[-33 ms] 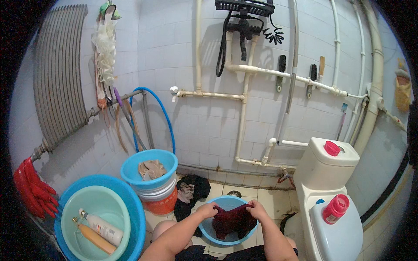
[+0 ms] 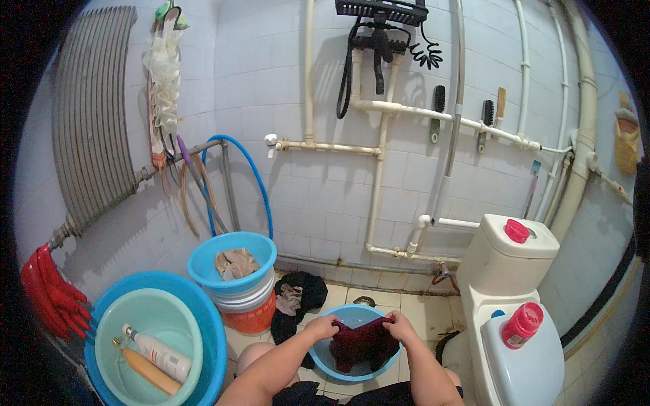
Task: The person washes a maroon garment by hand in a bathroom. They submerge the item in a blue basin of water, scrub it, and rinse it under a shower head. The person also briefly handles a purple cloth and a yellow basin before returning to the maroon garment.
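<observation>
A dark red garment (image 2: 363, 347) is stretched between my two hands, sagging in the middle into a light blue basin (image 2: 318, 361) on the floor. My left hand (image 2: 323, 328) pinches its upper left corner over the basin's left rim. At the opposite corner, my right hand (image 2: 401, 327) grips the cloth above the right rim. The garment's lower part hides much of the basin's inside, and its exact kind cannot be made out. Just left of the basin, a heap of black clothes (image 2: 313, 295) lies on the tiles with a greyish-pink cloth (image 2: 289, 299) on it.
Left stand a blue tub (image 2: 212, 318) holding a pale green basin (image 2: 108, 304) with bottles, and a bucket (image 2: 247, 321) under a blue basin (image 2: 264, 265) with beige cloth. Red gloves (image 2: 54, 294) hang farther left. To the right, a toilet (image 2: 525, 372) bears a red jar (image 2: 522, 325).
</observation>
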Available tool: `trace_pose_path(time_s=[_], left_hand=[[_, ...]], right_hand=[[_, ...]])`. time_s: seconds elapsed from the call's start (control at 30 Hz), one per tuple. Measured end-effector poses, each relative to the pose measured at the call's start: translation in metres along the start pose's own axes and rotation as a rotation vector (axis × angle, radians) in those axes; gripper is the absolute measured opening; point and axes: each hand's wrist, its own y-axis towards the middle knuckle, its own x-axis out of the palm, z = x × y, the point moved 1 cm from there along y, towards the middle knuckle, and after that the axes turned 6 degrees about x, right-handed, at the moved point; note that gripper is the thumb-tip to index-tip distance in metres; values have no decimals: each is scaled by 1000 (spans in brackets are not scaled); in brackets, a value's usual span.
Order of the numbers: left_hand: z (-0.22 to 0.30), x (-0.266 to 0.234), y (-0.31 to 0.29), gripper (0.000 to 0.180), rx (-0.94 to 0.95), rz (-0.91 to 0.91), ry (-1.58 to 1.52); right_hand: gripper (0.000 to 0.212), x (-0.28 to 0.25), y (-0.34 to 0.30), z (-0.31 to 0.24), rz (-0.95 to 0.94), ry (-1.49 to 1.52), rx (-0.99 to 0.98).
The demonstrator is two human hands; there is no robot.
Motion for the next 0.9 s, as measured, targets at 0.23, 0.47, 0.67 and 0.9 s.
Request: trace_pose_path(time_s=[0.23,0.47,0.67,0.9], left_hand=[[18,-7,-12,45,-34,-42,103],[10,-2,-12,42,-33,-61,113],[17,-10,-11,37,-17,64,100],[14,-24,7,23,63,419,-380]], right_hand=[[22,1,-1,6,0,-33,15],[22,1,-16,-12,-8,-59,-10],[20,-3,-17,-16,-7,-47,14],[16,-11,-28,-47,-11,295,40]])
